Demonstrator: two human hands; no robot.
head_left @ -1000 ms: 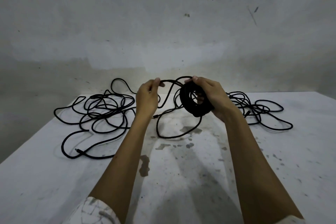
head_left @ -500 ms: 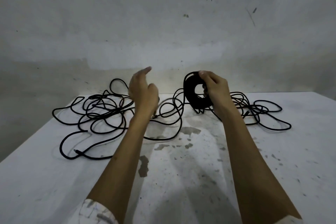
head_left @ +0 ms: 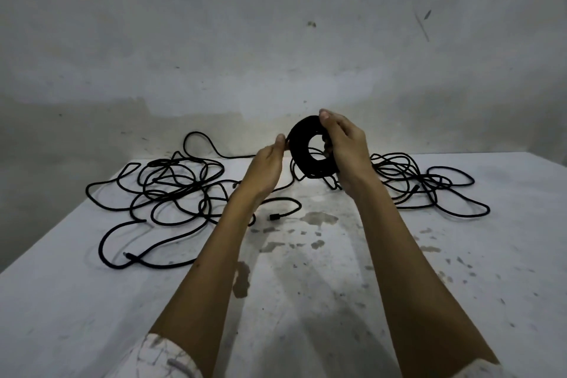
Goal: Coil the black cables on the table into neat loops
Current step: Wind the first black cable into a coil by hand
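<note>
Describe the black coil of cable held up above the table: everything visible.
The black coil of cable is a tight, thick ring of many wound turns with an open round hole in its middle, matte like rubber-sheathed cord. It is held upright above the stained white table, its flat face towards the camera. The right hand grips its right side, thumb on the top edge, fingers through the hole. The left hand touches its left edge with its fingertips. A loose strand trails from the bottom down to the table.
</note>
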